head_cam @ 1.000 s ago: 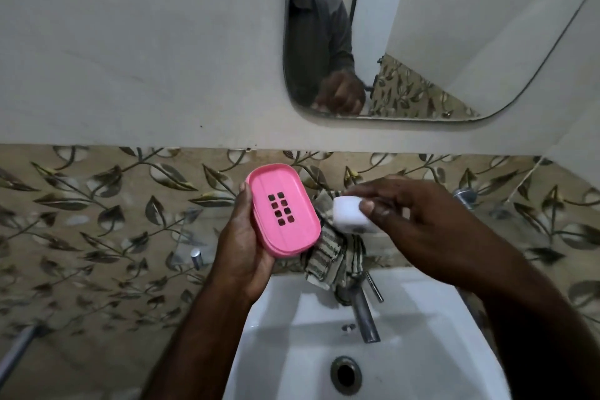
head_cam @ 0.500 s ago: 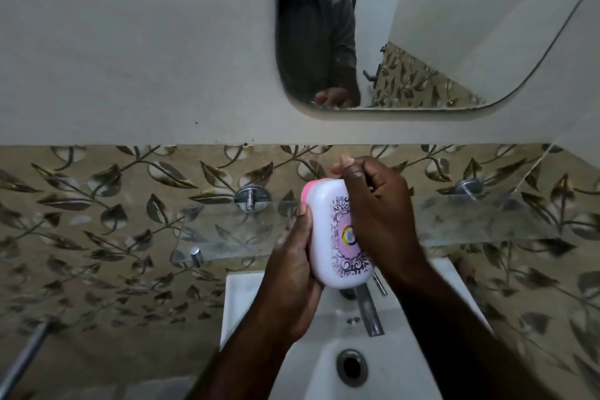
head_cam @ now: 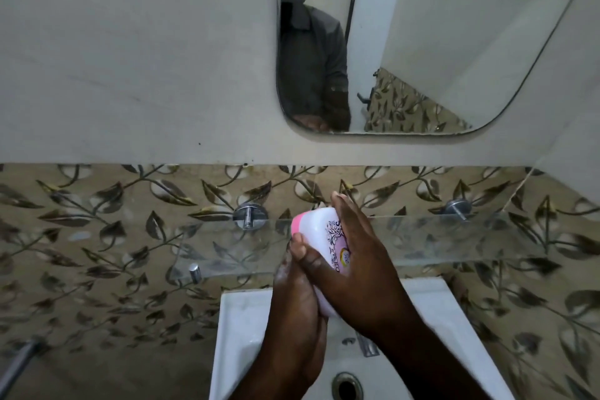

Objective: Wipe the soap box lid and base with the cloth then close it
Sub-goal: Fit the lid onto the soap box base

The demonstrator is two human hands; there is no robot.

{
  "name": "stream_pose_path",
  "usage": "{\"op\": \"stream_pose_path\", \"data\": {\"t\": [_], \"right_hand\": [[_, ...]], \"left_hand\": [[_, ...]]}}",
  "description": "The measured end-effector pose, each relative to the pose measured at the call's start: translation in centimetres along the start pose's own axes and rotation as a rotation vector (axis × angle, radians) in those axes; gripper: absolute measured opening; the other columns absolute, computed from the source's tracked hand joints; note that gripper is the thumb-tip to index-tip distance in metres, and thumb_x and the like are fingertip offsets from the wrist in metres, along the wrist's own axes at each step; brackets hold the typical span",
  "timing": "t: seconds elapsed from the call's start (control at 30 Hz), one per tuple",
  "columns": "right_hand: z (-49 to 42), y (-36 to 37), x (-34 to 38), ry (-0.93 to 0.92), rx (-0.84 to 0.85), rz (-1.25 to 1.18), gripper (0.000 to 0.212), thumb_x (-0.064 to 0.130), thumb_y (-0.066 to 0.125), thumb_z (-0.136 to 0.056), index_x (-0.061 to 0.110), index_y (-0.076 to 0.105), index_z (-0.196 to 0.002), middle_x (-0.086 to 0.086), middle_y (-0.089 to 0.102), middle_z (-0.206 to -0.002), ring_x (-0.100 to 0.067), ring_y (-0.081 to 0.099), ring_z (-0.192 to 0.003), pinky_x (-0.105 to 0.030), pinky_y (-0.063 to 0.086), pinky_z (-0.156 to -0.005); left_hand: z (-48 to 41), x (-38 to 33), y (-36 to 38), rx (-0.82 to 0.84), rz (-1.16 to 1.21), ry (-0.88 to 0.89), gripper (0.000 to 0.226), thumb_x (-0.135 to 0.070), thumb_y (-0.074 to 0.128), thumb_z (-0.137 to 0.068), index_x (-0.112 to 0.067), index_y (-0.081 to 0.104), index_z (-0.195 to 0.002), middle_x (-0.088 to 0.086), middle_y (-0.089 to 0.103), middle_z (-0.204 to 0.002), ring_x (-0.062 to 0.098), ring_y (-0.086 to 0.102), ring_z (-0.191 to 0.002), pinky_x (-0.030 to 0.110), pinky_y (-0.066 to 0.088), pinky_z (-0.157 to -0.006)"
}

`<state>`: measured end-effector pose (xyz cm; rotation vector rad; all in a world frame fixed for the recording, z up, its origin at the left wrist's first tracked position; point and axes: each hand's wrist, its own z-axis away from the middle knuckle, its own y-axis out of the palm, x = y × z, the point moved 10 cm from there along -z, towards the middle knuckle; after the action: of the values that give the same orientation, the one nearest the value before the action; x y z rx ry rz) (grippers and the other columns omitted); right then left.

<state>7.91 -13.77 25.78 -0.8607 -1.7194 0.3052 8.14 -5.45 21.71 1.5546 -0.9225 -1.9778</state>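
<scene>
soap box [head_cam: 319, 227] mid-air over sink [head_cam: 237, 318], sandwiched betw both hands. White lid [head_cam: 328, 232] on pink base [head_cam: 297, 222], looks seated; snap unconfirmed. Long axis near-to-far, far end tilted up. L hand [head_cam: 297, 302] cups base side, thumb on lid edge. R hand [head_cam: 360, 269] wraps lid, fingers round far end. Box contents hidden. Cloth not in view.

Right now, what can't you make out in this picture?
Head view only:
Seam of the soap box: covered by the left hand and right hand, so fully closed or not is unclear.
Lid print: partly under the right hand.
Tap: mostly behind the right wrist.
Cloth: nowhere visible.
</scene>
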Motion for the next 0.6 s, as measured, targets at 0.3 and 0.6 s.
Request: {"op": "stream_pose_path", "data": {"t": [0.3,0.6], "right_hand": [[-0.4,-1.5,1.7,-0.031,-0.003,-0.221,0.068,0.046,0.071,-0.066,0.051,0.045,-0.129,0.026,0.051,-0.130,0.008,0.050,-0.120,-0.021,0.042,-0.103],[-0.6,1.0,2.9,-0.087,0.062,-0.170,0.073,0.055,0.064,-0.073,0.037,0.045,-0.141,0.020,0.048,-0.139,0.009,0.042,-0.128,-0.012,0.033,-0.104]], "left_hand": [[0.5,-0.8,-1.5,-0.001,-0.123,0.008,0.038,-0.031,0.040,-0.103,-0.009,0.061,-0.125,0.014,0.072,-0.114,0.028,0.069,-0.106,0.046,0.054,-0.094],[0.6,-2.4,-3.3,-0.065,-0.112,0.039,0.038,-0.033,0.042,-0.101,-0.009,0.064,-0.119,0.015,0.073,-0.110,0.028,0.071,-0.102,0.045,0.055,-0.091]]}}
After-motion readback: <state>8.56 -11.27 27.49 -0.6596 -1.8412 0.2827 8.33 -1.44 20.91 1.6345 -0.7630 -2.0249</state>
